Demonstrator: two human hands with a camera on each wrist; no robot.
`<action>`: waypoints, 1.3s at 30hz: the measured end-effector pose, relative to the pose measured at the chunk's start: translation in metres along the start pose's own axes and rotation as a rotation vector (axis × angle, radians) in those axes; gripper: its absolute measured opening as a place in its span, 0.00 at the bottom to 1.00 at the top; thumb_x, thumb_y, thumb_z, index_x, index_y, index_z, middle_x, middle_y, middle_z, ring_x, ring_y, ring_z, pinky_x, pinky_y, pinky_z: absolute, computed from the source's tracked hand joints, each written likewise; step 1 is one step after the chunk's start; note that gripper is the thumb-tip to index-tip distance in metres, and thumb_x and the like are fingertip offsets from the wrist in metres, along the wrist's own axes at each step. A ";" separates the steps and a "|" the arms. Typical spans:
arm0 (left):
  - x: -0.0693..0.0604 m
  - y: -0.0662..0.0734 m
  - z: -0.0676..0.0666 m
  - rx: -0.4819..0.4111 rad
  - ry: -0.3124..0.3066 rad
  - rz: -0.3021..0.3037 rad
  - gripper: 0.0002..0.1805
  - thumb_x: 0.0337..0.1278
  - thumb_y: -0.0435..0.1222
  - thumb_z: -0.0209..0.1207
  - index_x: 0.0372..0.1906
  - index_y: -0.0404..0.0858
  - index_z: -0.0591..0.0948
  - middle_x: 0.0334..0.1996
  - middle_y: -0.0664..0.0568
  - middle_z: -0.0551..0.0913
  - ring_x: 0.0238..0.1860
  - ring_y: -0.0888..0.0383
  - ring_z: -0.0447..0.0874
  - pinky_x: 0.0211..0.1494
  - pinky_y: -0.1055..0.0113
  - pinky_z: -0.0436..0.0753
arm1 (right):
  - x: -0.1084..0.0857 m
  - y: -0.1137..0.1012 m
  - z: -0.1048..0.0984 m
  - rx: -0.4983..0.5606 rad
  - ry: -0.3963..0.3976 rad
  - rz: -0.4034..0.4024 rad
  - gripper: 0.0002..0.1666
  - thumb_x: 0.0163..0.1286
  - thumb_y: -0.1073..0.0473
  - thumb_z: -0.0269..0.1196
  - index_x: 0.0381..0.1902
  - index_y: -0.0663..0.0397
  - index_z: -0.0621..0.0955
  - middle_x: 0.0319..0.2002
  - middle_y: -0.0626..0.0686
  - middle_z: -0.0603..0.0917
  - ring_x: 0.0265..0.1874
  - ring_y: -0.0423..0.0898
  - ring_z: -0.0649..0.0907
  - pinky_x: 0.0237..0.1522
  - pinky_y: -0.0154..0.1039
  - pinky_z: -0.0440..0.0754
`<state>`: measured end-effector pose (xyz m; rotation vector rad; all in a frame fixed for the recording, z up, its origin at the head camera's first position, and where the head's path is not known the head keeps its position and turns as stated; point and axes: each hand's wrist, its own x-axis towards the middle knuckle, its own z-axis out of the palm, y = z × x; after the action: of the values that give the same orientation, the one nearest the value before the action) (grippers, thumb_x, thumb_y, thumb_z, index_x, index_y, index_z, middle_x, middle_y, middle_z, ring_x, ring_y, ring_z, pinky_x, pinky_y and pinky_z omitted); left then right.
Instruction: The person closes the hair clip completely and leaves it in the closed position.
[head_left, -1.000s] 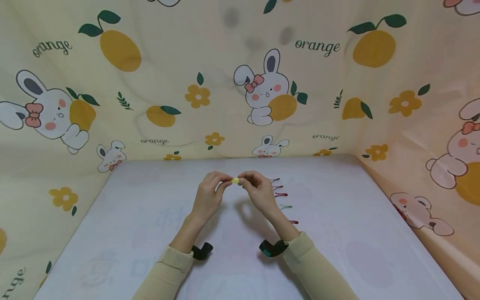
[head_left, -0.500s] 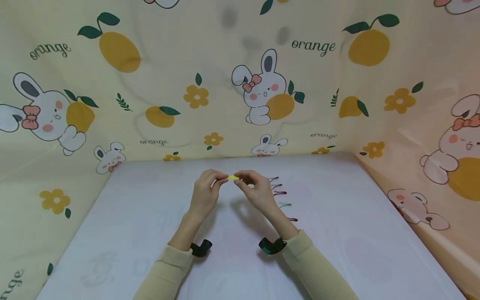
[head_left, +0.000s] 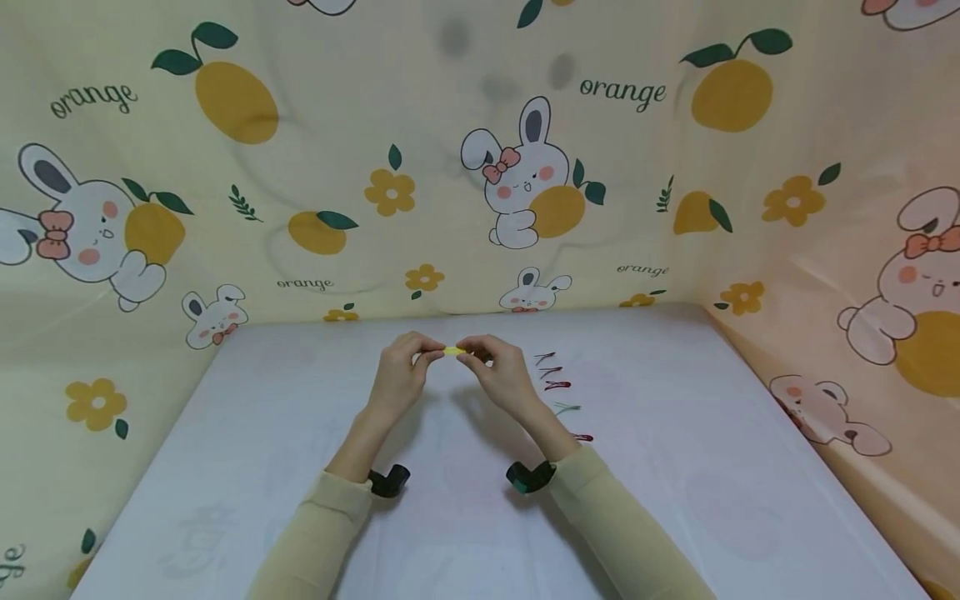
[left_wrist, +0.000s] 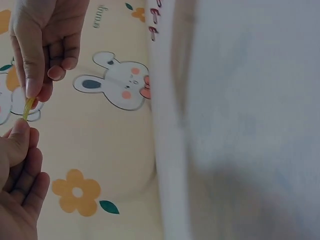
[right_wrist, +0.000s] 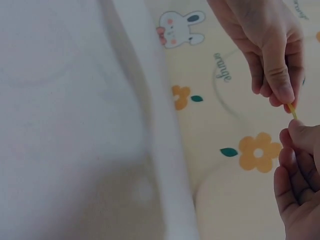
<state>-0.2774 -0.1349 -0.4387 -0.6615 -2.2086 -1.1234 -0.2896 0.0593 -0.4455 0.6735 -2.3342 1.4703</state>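
Observation:
A small yellow hair clip (head_left: 453, 351) is held up over the far middle part of the table, seen nearly edge-on. My left hand (head_left: 400, 375) pinches one end between thumb and fingertips. The other end is pinched the same way by my right hand (head_left: 498, 377). Both wrist views show the yellow clip (left_wrist: 28, 108) as a thin strip between the two thumbs, its middle exposed and its ends covered by fingertips.
Several hair clips lie in a column right of my right hand, among them a dark red one (head_left: 558, 385) and a green one (head_left: 567, 408). The white table (head_left: 660, 500) meets a patterned cloth (head_left: 450, 233) at the back and sides.
Both hands, with the yellow clip between them, have shifted slightly left and farther back. More of the clips on the table shows beside the right hand.

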 end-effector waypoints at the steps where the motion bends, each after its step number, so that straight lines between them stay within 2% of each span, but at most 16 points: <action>1: 0.001 -0.002 -0.001 0.000 -0.008 -0.012 0.03 0.60 0.26 0.69 0.38 0.30 0.86 0.35 0.42 0.87 0.40 0.45 0.88 0.45 0.52 0.87 | 0.002 0.001 0.002 -0.003 -0.005 0.007 0.09 0.71 0.64 0.70 0.47 0.60 0.87 0.39 0.54 0.89 0.34 0.46 0.86 0.40 0.36 0.83; 9: 0.006 -0.021 -0.003 0.019 -0.106 -0.129 0.04 0.63 0.28 0.67 0.40 0.31 0.86 0.38 0.43 0.87 0.41 0.46 0.87 0.47 0.52 0.86 | 0.014 0.014 0.015 -0.026 -0.037 0.051 0.09 0.71 0.63 0.70 0.47 0.60 0.87 0.40 0.55 0.90 0.34 0.46 0.86 0.38 0.37 0.83; 17: 0.014 -0.037 -0.001 0.055 -0.177 -0.172 0.04 0.66 0.28 0.66 0.42 0.31 0.87 0.38 0.42 0.88 0.42 0.46 0.87 0.47 0.52 0.85 | 0.028 0.024 0.022 -0.049 -0.089 0.124 0.09 0.73 0.62 0.68 0.49 0.59 0.87 0.40 0.54 0.89 0.34 0.44 0.85 0.37 0.36 0.82; 22: 0.022 -0.050 0.005 0.086 -0.222 -0.212 0.05 0.68 0.30 0.65 0.44 0.32 0.87 0.40 0.43 0.88 0.44 0.47 0.87 0.48 0.53 0.85 | 0.038 0.032 0.023 -0.062 -0.115 0.148 0.09 0.74 0.62 0.67 0.49 0.59 0.87 0.39 0.54 0.89 0.34 0.45 0.85 0.37 0.37 0.81; 27: 0.028 -0.061 0.012 0.087 -0.283 -0.284 0.06 0.70 0.31 0.64 0.45 0.32 0.86 0.42 0.42 0.88 0.46 0.46 0.87 0.51 0.53 0.85 | 0.045 0.044 0.024 -0.109 -0.142 0.178 0.09 0.74 0.61 0.67 0.49 0.57 0.87 0.40 0.54 0.89 0.37 0.47 0.86 0.39 0.39 0.82; 35: 0.033 -0.071 0.023 0.088 -0.362 -0.357 0.06 0.70 0.30 0.63 0.45 0.30 0.86 0.43 0.41 0.88 0.47 0.45 0.87 0.54 0.52 0.84 | 0.052 0.057 0.026 -0.216 -0.196 0.222 0.09 0.73 0.61 0.68 0.49 0.58 0.87 0.42 0.54 0.89 0.38 0.48 0.85 0.41 0.40 0.82; 39: 0.033 -0.075 0.027 0.094 -0.393 -0.380 0.06 0.71 0.30 0.63 0.46 0.31 0.86 0.44 0.41 0.88 0.48 0.46 0.87 0.54 0.52 0.84 | 0.054 0.060 0.025 -0.237 -0.237 0.239 0.09 0.74 0.63 0.67 0.49 0.59 0.86 0.44 0.55 0.89 0.40 0.49 0.85 0.44 0.41 0.82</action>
<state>-0.3563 -0.1461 -0.4710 -0.4618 -2.7937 -1.1318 -0.3674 0.0460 -0.4755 0.5458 -2.7989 1.2281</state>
